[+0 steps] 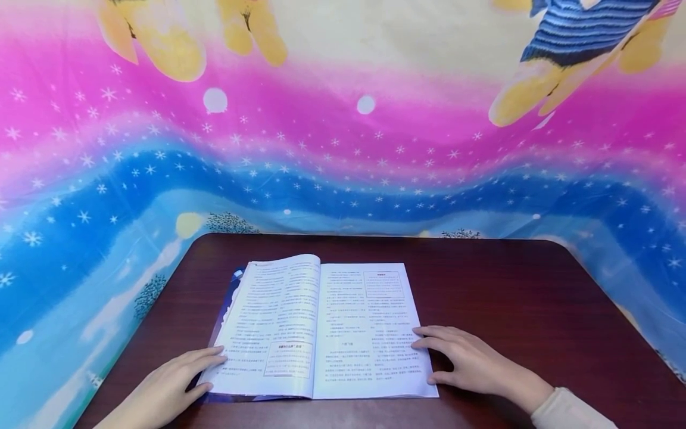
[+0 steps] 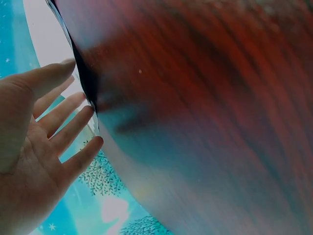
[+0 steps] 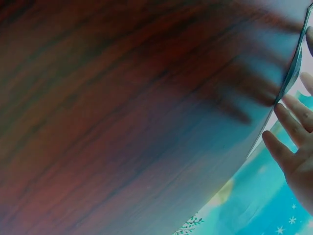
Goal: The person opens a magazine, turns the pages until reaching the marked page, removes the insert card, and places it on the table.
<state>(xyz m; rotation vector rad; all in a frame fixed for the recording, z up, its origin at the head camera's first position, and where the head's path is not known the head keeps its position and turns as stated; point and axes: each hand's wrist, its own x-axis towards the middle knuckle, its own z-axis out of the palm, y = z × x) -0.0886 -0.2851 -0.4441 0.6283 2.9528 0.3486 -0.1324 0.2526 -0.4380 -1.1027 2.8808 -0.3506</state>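
An open magazine [image 1: 343, 333] lies on the dark wooden table, its two facing pages covered in printed text with boxed passages. The left page bulges up near the spine, and a dark blue and purple cover edge shows beneath it on the left. My left hand [image 1: 168, 381] rests with extended fingertips at the lower left edge of the magazine. On the opposite side, my right hand [image 1: 471, 360] touches the right page's edge with its fingers spread. Both wrist views show the left hand [image 2: 44, 132] and right hand [image 3: 298, 147] with fingers at the thin magazine edge.
The glossy brown table [image 1: 498, 292] has rounded far corners and reflects the hands in the wrist views. Behind and beside it hangs a pink, blue and white cloth [image 1: 343, 161] patterned with snowflakes and cartoon figures.
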